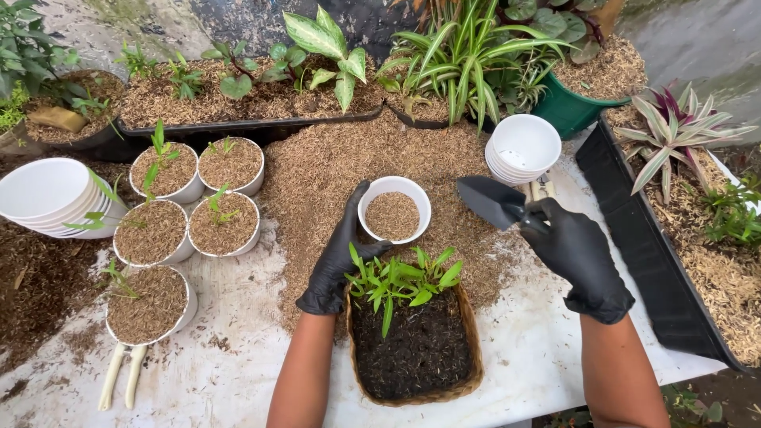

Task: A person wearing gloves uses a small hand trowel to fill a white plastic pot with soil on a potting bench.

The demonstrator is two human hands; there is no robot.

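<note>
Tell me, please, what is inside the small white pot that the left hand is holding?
The white pot held by the left hand is partly filled with brownish husk-like material; no plant shows. Whatever lies beneath that layer is covered.

Both the left hand and right hand wear black gloves ending at the wrists; forearms bare.

Black gloves on left hand and right hand. Dark grey trowel. White pot of tan husk. Woven brown basket, black soil, bright green seedlings. Green-and-white striped spider plant. Mottled white table.
</note>
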